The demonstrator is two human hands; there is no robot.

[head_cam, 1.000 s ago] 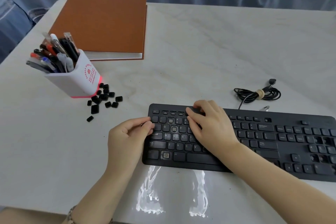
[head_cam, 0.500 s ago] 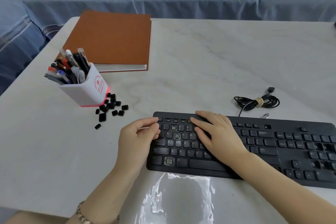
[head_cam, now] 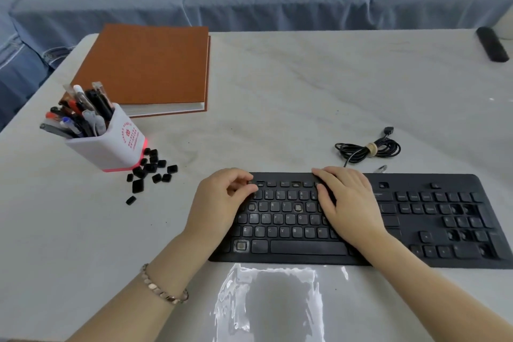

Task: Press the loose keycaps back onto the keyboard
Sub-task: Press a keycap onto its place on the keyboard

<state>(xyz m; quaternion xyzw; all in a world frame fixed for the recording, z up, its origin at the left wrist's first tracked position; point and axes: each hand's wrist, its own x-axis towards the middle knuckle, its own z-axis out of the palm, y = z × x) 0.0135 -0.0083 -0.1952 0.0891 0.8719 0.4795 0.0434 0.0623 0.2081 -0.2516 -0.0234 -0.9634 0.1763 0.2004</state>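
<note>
Progress: black plastic keyboard point(head_cam: 308, 248) shows several bare sockets; much left, I judge.
Keycaps: small loose black keycaps point(head_cam: 151, 168) piled left of the keyboard.
Hands: apart. My right hand point(head_cam: 350, 203) presses flat on its top row; my left hand point(head_cam: 222, 200) curls at its top-left corner, and I cannot tell if it holds anything.
Around: white pen pot point(head_cam: 107, 144) beside the pile; coiled black cable point(head_cam: 369, 148) behind the keyboard. Neither obstructs.

Left hand point(head_cam: 219, 204) curled over keyboard point(head_cam: 410, 226) top-left corner. Right hand point(head_cam: 349, 203) flat on keys, pressing top rows. Loose keycaps point(head_cam: 151, 169) well left of left hand.

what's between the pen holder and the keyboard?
Head view: the loose keycaps, piled by the base of the pen holder; then bare table up to the keyboard.
</note>
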